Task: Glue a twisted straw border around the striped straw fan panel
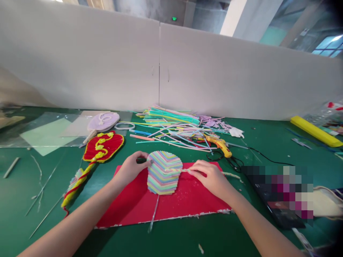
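A pastel striped fan-shaped piece (pixel 164 178) is held over a red sheet (pixel 198 200). My left hand (pixel 136 165) pinches its upper left edge between thumb and fingers. With closed fingers, my right hand (pixel 207 174) grips a pale twisted cord (pixel 185 170) that lies across the right part of the striped piece; the cord's loose end comes out to the right of the hand. A thin clear strand (pixel 154 214) hangs below the piece's lower edge.
Behind the red sheet lie a pile of coloured pipe cleaners (pixel 171 121) and a yellow glue gun (pixel 220 145) with a black cable. A red and yellow fan (pixel 104 145) and a lilac one (pixel 103 122) lie left. On the right are a dark tablet (pixel 268 200) and a yellow bar (pixel 316 131).
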`<action>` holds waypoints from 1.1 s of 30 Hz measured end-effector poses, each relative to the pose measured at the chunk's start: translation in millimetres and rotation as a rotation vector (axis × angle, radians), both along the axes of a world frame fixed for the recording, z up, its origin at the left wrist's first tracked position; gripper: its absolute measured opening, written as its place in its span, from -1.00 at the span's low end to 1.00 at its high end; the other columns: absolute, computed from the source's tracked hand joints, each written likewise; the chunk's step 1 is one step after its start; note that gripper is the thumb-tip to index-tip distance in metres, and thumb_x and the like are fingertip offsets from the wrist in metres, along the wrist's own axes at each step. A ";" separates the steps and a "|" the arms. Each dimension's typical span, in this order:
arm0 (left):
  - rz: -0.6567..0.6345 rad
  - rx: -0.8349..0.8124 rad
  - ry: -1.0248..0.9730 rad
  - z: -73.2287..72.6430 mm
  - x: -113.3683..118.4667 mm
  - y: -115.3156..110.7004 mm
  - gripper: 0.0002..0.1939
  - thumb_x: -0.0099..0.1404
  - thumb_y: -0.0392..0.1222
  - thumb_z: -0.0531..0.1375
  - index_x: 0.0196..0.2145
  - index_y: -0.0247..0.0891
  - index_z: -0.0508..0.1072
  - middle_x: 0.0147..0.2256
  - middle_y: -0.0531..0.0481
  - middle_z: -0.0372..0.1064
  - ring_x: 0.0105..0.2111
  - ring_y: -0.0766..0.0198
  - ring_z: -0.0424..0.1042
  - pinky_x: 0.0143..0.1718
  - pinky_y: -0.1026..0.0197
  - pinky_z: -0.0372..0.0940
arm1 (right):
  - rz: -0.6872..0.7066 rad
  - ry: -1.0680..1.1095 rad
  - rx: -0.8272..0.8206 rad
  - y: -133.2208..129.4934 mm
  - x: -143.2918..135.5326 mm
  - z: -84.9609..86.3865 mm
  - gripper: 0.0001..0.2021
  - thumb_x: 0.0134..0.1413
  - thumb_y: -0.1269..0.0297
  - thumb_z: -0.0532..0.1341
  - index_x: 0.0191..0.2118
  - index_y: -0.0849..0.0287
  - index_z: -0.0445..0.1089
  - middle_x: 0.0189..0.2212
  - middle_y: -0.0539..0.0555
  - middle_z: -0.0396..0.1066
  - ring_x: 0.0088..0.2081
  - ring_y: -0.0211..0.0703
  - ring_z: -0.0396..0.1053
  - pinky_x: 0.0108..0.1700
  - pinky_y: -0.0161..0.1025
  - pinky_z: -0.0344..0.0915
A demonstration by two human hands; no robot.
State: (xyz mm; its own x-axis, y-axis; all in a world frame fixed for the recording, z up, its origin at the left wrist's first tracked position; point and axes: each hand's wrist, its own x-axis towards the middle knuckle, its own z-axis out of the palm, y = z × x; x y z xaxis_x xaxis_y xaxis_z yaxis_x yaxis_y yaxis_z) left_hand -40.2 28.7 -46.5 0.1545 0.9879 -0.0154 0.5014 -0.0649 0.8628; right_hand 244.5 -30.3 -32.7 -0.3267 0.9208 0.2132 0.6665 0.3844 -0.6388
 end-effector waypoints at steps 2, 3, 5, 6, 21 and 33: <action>0.027 -0.100 -0.214 4.4 -1.2 1.3 -0.56 0.00 0.17 0.25 -0.37 -0.24 0.33 -0.40 0.01 0.42 -0.34 0.19 0.44 -0.26 0.13 0.34 | 0.021 0.014 0.012 -1.3 0.5 -0.2 -0.82 0.24 0.23 0.12 -0.28 0.12 0.46 -0.31 0.07 0.42 -0.22 -0.15 0.37 -0.13 -0.21 0.31; 0.057 -0.148 -0.278 6.0 -2.8 1.8 -0.54 -0.03 0.17 0.27 -0.36 -0.25 0.30 -0.43 0.04 0.41 -0.38 0.22 0.44 -0.32 0.16 0.35 | 0.038 0.013 0.025 -2.1 0.8 -0.3 -0.82 0.24 0.25 0.12 -0.27 0.12 0.47 -0.31 0.07 0.41 -0.23 -0.16 0.36 -0.14 -0.22 0.30; 0.110 -0.218 -0.348 7.4 -7.2 2.9 -0.51 -0.09 0.15 0.32 -0.37 -0.25 0.29 -0.46 0.06 0.41 -0.42 0.25 0.44 -0.38 0.20 0.35 | 0.074 -0.039 0.094 -4.1 1.1 -0.4 -0.81 0.24 0.27 0.12 -0.24 0.11 0.49 -0.31 0.07 0.38 -0.23 -0.17 0.33 -0.17 -0.23 0.28; 0.130 -0.244 -0.367 7.0 -9.6 3.6 -0.50 -0.11 0.13 0.34 -0.37 -0.26 0.29 -0.47 0.07 0.42 -0.43 0.27 0.43 -0.40 0.22 0.35 | 0.079 -0.091 0.157 -5.2 0.9 -0.4 -0.80 0.24 0.27 0.12 -0.24 0.10 0.51 -0.33 0.08 0.36 -0.25 -0.17 0.31 -0.20 -0.22 0.25; 0.234 -0.077 -0.229 -2.9 -12.2 -1.2 -0.43 -0.23 0.27 0.33 -0.45 -0.23 0.30 -0.56 0.09 0.41 -0.48 0.24 0.41 -0.44 0.24 0.28 | 0.097 -0.184 0.340 -16.4 -17.4 -4.8 -0.72 0.27 0.21 0.08 -0.33 0.09 0.52 -0.27 0.10 0.41 -0.25 -0.18 0.34 -0.20 -0.22 0.22; 0.208 -0.192 -0.323 -10.7 -21.3 -3.7 -0.52 -0.09 0.15 0.31 -0.38 -0.24 0.26 -0.49 0.04 0.42 -0.45 0.19 0.45 -0.35 0.12 0.37 | 0.091 -0.079 0.303 -21.7 -23.3 -23.7 -0.80 0.23 0.29 0.13 -0.19 0.10 0.53 -0.43 0.06 0.42 -0.35 -0.20 0.34 -0.24 -0.20 0.28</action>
State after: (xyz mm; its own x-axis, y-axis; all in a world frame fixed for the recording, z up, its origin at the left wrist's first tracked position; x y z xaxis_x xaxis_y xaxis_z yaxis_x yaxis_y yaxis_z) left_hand -61.6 25.0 -57.2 -0.0207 0.9825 -0.1853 0.1889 0.1859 0.9642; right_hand 221.3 -52.1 -56.4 -0.4311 0.7855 0.4441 0.6638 0.6094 -0.4336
